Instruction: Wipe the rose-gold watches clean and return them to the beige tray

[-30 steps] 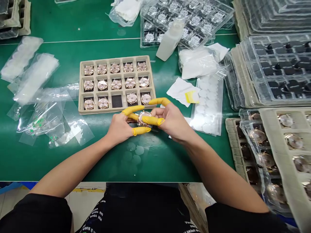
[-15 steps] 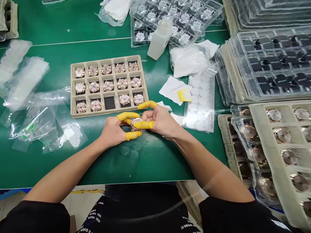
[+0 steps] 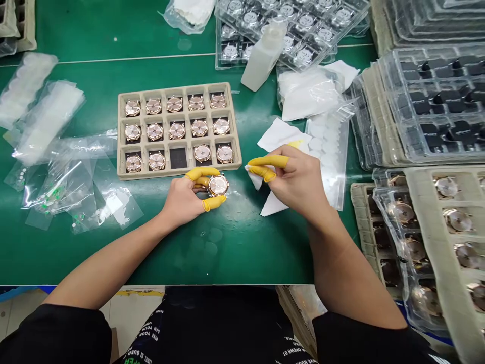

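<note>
Between the yellow-cotted thumb and fingers of my left hand (image 3: 189, 196) is a rose-gold watch head (image 3: 218, 186), its dial turned up and no strap on it. My right hand (image 3: 295, 177), also in yellow finger cots, pinches a small piece of white wipe (image 3: 256, 178) to the right of the watch head. Just beyond my left hand lies a beige compartment tray (image 3: 182, 173) holding rows of similar watch heads. One front-row compartment (image 3: 178, 158) shows only its dark bottom. Another white wipe (image 3: 280, 134) lies behind my right hand.
Clear plastic bags (image 3: 71, 172) lie at the left. A translucent bottle (image 3: 263, 58) stands at the back beside stacked clear trays (image 3: 303, 30) of watch parts. Bagged white wipes (image 3: 314, 93) and a sheet of round white stickers (image 3: 333, 156) lie right. More stacked trays (image 3: 450, 106) line the right edge.
My right hand has left the watch head and moved right, where it now pinches a white wipe. My left hand keeps the watch head, whose dial is now uncovered. The view has shifted slightly.
</note>
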`<state>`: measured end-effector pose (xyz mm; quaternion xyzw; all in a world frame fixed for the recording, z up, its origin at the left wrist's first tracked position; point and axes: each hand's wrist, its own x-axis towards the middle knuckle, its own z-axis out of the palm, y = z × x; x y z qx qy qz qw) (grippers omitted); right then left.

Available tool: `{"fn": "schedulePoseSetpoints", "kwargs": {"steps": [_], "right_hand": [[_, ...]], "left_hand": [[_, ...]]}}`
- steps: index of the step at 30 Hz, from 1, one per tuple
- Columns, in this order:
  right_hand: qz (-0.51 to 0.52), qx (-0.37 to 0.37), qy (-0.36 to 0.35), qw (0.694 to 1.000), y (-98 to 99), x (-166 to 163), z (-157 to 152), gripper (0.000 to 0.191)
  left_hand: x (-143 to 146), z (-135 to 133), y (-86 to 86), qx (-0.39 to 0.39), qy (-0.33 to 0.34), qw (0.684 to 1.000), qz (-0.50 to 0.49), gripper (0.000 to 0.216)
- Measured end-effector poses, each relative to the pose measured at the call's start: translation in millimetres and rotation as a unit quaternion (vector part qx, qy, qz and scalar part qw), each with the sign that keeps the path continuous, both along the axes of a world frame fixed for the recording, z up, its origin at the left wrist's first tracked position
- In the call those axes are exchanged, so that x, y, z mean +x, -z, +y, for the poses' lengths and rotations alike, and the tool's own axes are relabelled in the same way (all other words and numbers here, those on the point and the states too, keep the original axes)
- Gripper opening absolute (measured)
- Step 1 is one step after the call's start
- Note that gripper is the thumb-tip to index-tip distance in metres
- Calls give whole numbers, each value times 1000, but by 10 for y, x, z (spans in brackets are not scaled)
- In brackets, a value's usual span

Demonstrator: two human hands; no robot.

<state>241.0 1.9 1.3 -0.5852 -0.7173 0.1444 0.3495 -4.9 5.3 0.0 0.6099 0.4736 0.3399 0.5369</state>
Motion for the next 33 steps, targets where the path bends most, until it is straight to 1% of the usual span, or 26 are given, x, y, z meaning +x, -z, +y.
{"fn": "schedulePoseSetpoints", "kwargs": {"steps": [2, 4, 6, 8, 9, 11, 13, 15, 17, 18, 21, 22, 23, 25, 27, 29, 31, 33], "right_hand": [[48, 45, -75, 995, -62, -150, -53, 14], [53, 59, -126, 989, -96, -320, -102, 15], [33, 65, -126, 989, -91, -444, -130, 17], [26, 71, -107, 991, -65, -486, -132, 16], [34, 77, -111, 990, -51, -483, -128, 14], [59, 84, -144, 984, -30, -459, -115, 10], [80, 90, -171, 978, -23, -446, -103, 9], [81, 91, -145, 982, -30, -449, -96, 13], [66, 87, -102, 989, -42, -451, -97, 14], [61, 85, -98, 990, -46, -450, -99, 14], [56, 90, -145, 984, -43, -446, -99, 12], [53, 93, -149, 983, -39, -448, -95, 13], [50, 93, -136, 985, -35, -451, -90, 13], [46, 81, -99, 991, -30, -458, -82, 14], [51, 66, -110, 990, -31, -470, -78, 14], [56, 64, -141, 986, -36, -488, -76, 13], [61, 71, -129, 987, -39, -507, -72, 12], [72, 74, -104, 989, -36, -516, -70, 11]], "left_hand": [[-8, 2, 18, 2, 5, 1000, -5, 51], [-14, 5, 35, 2, 19, 1000, -17, 54], [-18, 5, 47, -4, 27, 999, -29, 55], [-20, 2, 52, -8, 18, 999, -32, 55], [-21, -1, 53, -9, 11, 999, -31, 54], [-22, -5, 57, -4, 10, 1000, -26, 54], [-21, -8, 61, 0, 24, 999, -24, 54], [-18, -10, 64, -3, 26, 999, -26, 54], [-12, -12, 62, -9, 5, 1000, -29, 53], [-9, -13, 60, -11, -3, 999, -31, 53], [-6, -18, 53, -11, 11, 1000, -23, 53], [-5, -19, 51, -8, 17, 1000, -22, 53], [-5, -18, 49, -5, 17, 1000, -23, 53], [-3, -14, 43, -5, -5, 999, -34, 52], [1, -8, 33, -14, -20, 999, -45, 53], [6, -4, 20, -20, -7, 999, -45, 53], [11, -3, 7, -19, 3, 999, -44, 53], [16, -2, -1, -23, -17, 998, -49, 53]]}}
